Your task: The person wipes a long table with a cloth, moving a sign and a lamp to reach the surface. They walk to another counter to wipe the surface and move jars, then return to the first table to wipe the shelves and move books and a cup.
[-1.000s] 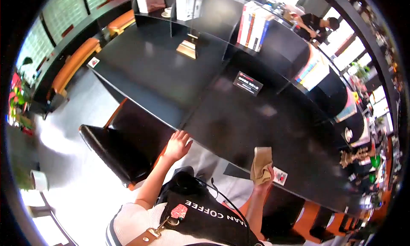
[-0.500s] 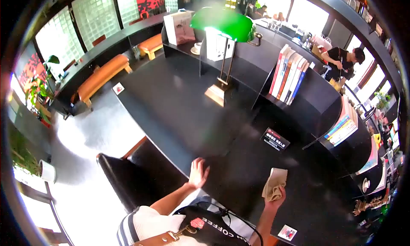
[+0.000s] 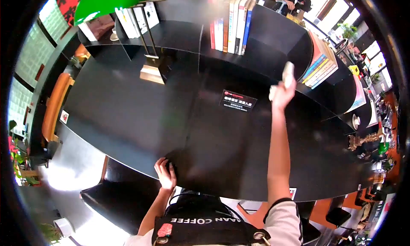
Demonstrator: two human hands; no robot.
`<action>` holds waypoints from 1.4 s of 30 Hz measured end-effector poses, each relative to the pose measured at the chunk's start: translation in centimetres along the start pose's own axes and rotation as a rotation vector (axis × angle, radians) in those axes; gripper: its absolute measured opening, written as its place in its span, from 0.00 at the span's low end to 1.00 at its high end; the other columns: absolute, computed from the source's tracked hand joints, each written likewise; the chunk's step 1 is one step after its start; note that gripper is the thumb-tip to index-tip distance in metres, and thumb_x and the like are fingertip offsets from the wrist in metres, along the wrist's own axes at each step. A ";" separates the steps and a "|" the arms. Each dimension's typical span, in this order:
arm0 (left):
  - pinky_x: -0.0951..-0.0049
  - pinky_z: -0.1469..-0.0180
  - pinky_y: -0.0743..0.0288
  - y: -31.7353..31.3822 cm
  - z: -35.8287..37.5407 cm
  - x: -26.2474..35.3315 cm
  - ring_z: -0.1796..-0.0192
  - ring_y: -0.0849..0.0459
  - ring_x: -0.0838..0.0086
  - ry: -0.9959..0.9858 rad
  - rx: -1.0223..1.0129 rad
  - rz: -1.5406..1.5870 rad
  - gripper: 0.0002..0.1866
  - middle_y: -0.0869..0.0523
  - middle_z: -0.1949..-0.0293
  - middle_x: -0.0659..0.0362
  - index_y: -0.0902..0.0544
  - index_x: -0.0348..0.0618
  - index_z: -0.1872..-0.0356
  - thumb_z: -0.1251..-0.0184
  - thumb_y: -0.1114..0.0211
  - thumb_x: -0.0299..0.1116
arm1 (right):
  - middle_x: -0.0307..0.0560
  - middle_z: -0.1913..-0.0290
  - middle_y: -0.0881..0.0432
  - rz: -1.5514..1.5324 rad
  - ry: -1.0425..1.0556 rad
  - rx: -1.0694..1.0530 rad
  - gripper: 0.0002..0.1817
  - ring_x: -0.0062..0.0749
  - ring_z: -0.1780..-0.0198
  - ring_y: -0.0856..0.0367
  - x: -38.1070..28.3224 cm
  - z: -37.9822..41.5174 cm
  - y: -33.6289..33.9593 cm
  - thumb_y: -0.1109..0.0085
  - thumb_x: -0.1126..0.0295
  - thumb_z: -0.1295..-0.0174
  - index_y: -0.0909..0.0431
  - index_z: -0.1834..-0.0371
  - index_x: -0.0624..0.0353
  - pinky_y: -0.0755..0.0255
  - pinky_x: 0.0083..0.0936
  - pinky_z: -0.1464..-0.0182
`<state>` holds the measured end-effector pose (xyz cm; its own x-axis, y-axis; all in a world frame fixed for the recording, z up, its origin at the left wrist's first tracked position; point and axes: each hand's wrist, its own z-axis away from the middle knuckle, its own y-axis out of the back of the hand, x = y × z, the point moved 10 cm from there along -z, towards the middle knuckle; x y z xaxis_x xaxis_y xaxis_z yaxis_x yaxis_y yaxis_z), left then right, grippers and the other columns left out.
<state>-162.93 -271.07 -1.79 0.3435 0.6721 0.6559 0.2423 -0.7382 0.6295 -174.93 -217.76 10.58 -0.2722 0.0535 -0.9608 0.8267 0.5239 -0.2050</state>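
My right hand (image 3: 284, 95) is stretched out over the right side of the black table (image 3: 230, 152), closed around a folded beige cloth (image 3: 288, 73) near the shelf edge. My left hand (image 3: 165, 174) rests at the table's front edge with its fingers apart and nothing in it. Between and beyond the hands lies a small black sign (image 3: 238, 101) with white lettering. A green-shaded lamp (image 3: 153, 70) stands on its wooden base at the back left.
Upright books (image 3: 230, 28) and a second leaning row (image 3: 320, 62) fill raised shelves behind the table. A black chair (image 3: 115, 194) sits at the front left, a cup (image 3: 355, 121) at the far right. Another person (image 3: 294, 0) is behind the shelves.
My right hand has reached forward with the cloth, from the near part of the table toward the shelf. The view has turned right and downward. My left hand remains by the front edge.
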 end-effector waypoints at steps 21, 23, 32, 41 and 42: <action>0.55 0.43 0.37 -1.0 0.4 -1.0 0.49 0.30 0.51 0.024 -0.052 -0.075 0.11 0.27 0.52 0.45 0.27 0.36 0.56 0.41 0.43 0.24 | 0.49 0.51 0.21 0.516 0.931 -0.694 0.25 0.43 0.46 0.24 -1.3 7.7 -20.9 0.53 0.90 0.54 0.23 0.52 0.58 0.30 0.33 0.45; 0.55 0.43 0.37 -1.0 0.3 -1.0 0.49 0.30 0.51 0.038 -0.043 -0.068 0.11 0.27 0.52 0.45 0.27 0.36 0.56 0.41 0.43 0.24 | 0.48 0.51 0.20 0.513 0.931 -0.697 0.29 0.41 0.45 0.23 -2.2 5.8 -17.2 0.56 0.92 0.55 0.20 0.51 0.54 0.30 0.30 0.44; 0.55 0.43 0.37 -0.9 0.0 -0.8 0.49 0.30 0.51 0.059 -0.068 -0.039 0.10 0.27 0.52 0.44 0.27 0.36 0.57 0.40 0.45 0.24 | 0.50 0.56 0.17 1.018 0.206 -0.401 0.23 0.47 0.52 0.19 3.7 -2.8 -9.4 0.49 0.76 0.51 0.20 0.49 0.50 0.28 0.35 0.44; 0.54 0.43 0.37 -1.2 0.2 -1.1 0.49 0.29 0.51 0.052 -0.085 -0.047 0.07 0.26 0.54 0.46 0.26 0.36 0.61 0.40 0.46 0.25 | 0.46 0.79 0.23 0.714 -0.035 -0.347 0.13 0.38 0.77 0.18 4.4 -10.8 -12.9 0.56 0.65 0.39 0.21 0.71 0.58 0.26 0.30 0.73; 0.54 0.43 0.37 -1.3 0.1 -0.9 0.48 0.30 0.51 0.052 -0.101 -0.047 0.08 0.26 0.54 0.46 0.25 0.36 0.61 0.39 0.46 0.26 | 0.45 0.78 0.22 0.717 0.061 -0.402 0.13 0.38 0.76 0.18 6.2 -12.2 -14.4 0.57 0.64 0.38 0.22 0.70 0.57 0.26 0.28 0.73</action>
<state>-163.47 -270.74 -3.19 0.2855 0.7096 0.6442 0.1637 -0.6984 0.6967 -194.53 -214.65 9.80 0.2191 0.5309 -0.8186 0.5733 0.6088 0.5483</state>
